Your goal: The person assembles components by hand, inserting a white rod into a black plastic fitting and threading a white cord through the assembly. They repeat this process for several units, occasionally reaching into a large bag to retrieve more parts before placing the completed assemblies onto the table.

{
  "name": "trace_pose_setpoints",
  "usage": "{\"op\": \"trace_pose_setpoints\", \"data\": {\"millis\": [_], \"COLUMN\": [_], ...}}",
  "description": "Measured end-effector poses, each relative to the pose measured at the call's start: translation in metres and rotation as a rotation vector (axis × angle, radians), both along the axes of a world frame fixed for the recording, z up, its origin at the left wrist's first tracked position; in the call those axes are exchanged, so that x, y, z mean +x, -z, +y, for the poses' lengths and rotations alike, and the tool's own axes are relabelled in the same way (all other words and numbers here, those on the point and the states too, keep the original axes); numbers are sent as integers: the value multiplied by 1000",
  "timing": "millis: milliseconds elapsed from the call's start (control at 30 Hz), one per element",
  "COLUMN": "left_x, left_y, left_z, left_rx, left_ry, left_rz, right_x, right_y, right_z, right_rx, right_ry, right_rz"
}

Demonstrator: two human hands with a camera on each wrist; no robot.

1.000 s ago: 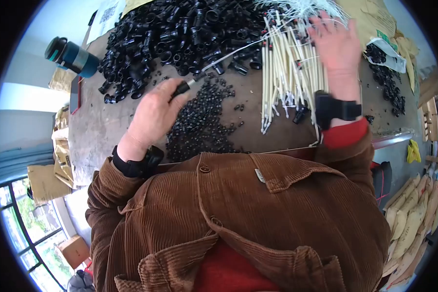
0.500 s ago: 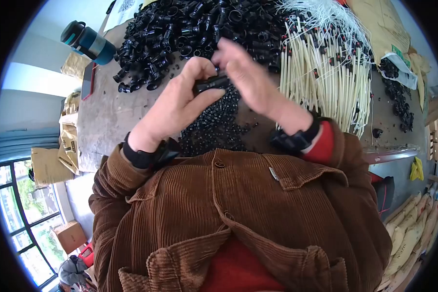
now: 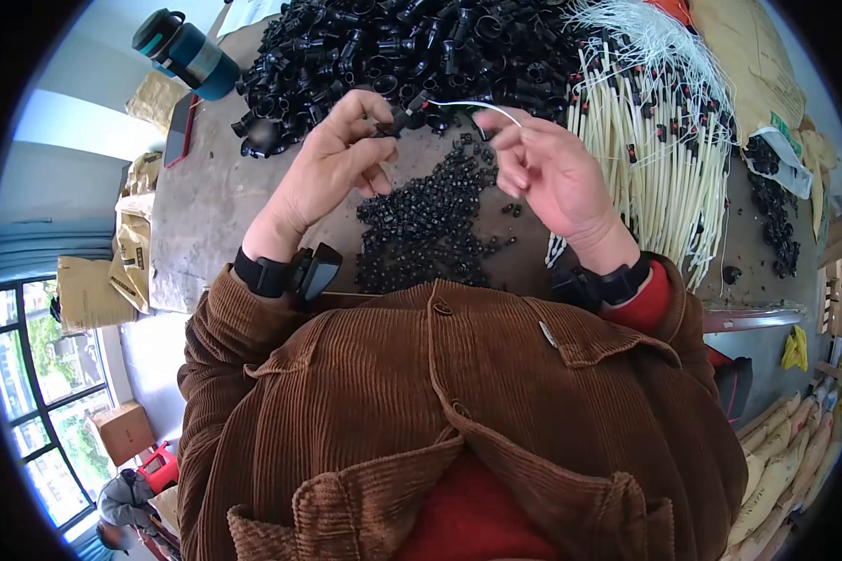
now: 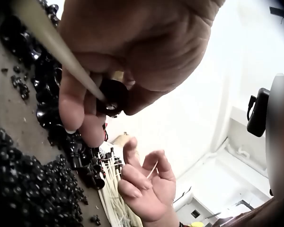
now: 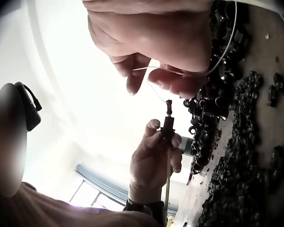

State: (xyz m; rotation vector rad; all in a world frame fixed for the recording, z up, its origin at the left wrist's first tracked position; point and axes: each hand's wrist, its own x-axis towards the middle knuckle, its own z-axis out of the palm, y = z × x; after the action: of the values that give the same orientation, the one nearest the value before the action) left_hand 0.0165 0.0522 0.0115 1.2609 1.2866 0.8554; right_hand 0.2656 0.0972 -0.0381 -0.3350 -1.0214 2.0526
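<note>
In the head view the left hand pinches a black fitting over the table. The right wrist view shows that black fitting between the left fingertips, a pale rod running down from it and a small black and red tip above. From the tip a thin white cord arcs across to the right hand, whose bent fingers hold it. In the left wrist view the pale rod enters the round black fitting. The hands are apart, above small black parts.
A heap of larger black fittings lies at the back. Pale rods with white cords lie at right. A blue bottle and a phone are at left, loose black parts at far right.
The right hand has come from the rods to the left hand, then moved back a little to the right with the cord. The left hand has moved up and right.
</note>
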Motion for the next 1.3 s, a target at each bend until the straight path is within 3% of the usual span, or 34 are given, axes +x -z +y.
{"op": "trace_pose_setpoints", "data": {"millis": [67, 133, 233, 333, 367, 467, 633, 733, 767, 967, 1067, 1133, 1300], "left_x": [6, 16, 27, 21, 16, 19, 29, 27, 25, 21, 17, 21, 23], "left_y": [0, 2, 4, 8, 10, 6, 8, 13, 15, 22, 33, 32, 24], "left_z": [-3, -5, -11, -14, -14, -12, -11, -12, -13, -23, -22, -23, -24], "left_rx": [-36, -98, -100, -103, -102, -109, -77, -44, -29, 81, 374, 407, 433], "left_ry": [95, 281, 355, 377, 366, 358, 392, 416, 419, 318, 291, 320, 372], "left_rz": [-3, -5, 52, 97, 108, 140, 200, 198, 177, 64, 272, 286, 317], "right_x": [-10, -10, -6, -1, -2, -11, -10, -5, -4, 10, 7, 3, -2], "right_y": [-7, -6, -4, -12, -10, 1, -2, -15, -12, -10, -23, -27, -11], "right_z": [-8, -9, -12, -14, -15, -21, -30, -33, -33, -28, -23, -21, -16], "right_rx": [18, 36, 70, 315, 314, 1141, 1208, 867, 864, 1092, 1194, 1339, 1326], "right_ry": [152, 120, 43, 120, 116, 229, 282, 192, 190, 384, 477, 612, 481], "right_rz": [-125, -174, -258, -592, -588, -734, -815, -895, -896, -700, -640, -551, -634]}}
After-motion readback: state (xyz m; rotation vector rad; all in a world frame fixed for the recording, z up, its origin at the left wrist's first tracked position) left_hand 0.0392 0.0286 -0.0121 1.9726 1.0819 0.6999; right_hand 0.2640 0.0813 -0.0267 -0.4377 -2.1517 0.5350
